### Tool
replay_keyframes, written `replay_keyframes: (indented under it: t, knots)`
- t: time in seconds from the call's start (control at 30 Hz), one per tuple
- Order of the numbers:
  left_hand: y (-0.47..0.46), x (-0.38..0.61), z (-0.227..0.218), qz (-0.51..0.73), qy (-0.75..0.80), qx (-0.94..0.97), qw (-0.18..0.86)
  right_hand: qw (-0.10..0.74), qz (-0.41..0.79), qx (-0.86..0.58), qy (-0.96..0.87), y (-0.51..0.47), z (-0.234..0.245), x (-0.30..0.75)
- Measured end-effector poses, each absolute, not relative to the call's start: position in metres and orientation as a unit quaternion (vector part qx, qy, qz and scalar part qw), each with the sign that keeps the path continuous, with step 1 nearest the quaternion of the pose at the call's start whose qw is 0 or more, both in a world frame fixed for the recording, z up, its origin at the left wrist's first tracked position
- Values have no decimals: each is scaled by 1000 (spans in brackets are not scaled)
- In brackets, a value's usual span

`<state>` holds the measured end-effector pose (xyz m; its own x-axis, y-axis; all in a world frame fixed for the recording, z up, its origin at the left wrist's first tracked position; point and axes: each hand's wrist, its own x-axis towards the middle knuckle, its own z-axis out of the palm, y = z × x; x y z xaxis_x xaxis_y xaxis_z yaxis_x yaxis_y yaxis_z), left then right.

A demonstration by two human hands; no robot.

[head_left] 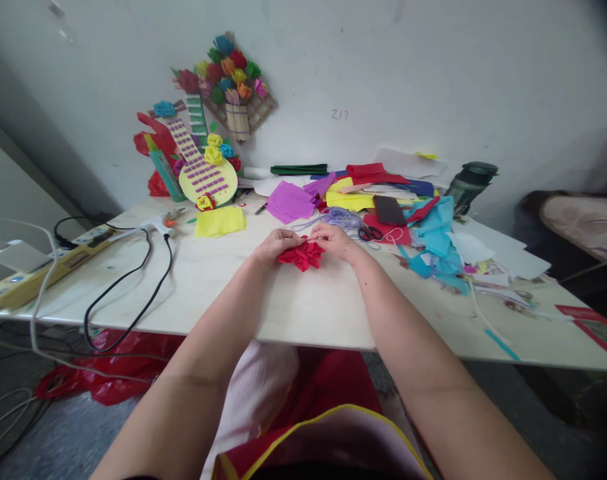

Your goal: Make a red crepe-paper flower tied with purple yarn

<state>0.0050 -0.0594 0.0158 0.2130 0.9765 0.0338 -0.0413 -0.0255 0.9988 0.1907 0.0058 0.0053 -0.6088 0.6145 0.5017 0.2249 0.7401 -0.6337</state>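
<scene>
A crumpled red paper flower (302, 257) is held just above or on the white tabletop, in front of me. My left hand (277, 244) is closed on its left side, thumb and fingers pinched at the upper edge. From the right, my right hand (331, 241) pinches the flower's top edge too. What lies exactly between the fingertips is small and partly hidden. Beyond the hands sits a loose tangle of pale purple string (341, 219), with dark-handled scissors (369, 233) to its right.
Purple paper (289, 202), yellow paper (220, 221), a phone (389, 211) and blue crepe scraps (436, 233) lie around. A glue gun (158, 224) with a black cord and a power strip (48, 265) are at left. A paper guitar (208, 179) and dark bottle (471, 187) stand at the back.
</scene>
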Motion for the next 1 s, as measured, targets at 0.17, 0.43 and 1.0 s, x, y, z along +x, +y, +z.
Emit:
replay_keyframes:
  t: [0.17,0.43,1.0]
  knots:
    - [-60,5,18,463,433,530,564,372,239,-255,-860,8,5,190]
    - [-53,0,13,451,425,531,578,372,213,-275,-861,3,6,189]
    - [-55,1,14,464,407,518,592,387,245,-257,-851,1,8,188]
